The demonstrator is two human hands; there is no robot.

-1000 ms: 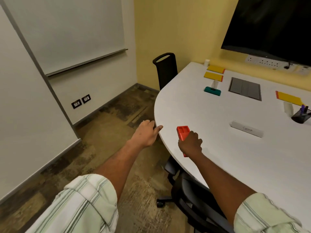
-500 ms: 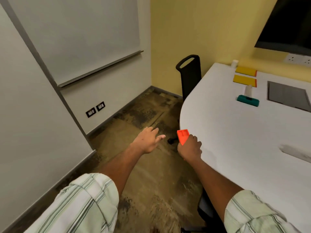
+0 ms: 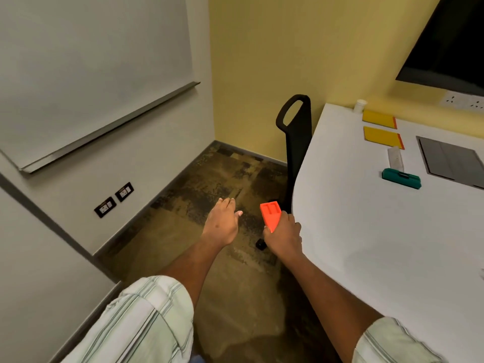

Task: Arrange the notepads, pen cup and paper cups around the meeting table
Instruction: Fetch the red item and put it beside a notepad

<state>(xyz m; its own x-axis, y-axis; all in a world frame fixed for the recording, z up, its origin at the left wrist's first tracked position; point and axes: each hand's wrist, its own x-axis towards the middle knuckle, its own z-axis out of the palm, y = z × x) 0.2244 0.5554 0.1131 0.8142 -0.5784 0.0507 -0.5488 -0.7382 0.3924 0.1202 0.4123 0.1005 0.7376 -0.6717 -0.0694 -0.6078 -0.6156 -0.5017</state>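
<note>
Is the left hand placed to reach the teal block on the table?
Probably not: the left hand hangs over the floor; the teal block lies well in on the table.

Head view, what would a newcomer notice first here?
The bright orange block gripped in the right hand, at the white table's curved edge, stands out most. Next come the yellow notepads at the table's far end, beside a paper cup, with a teal block nearer. The left hand hangs open over the floor.
</note>
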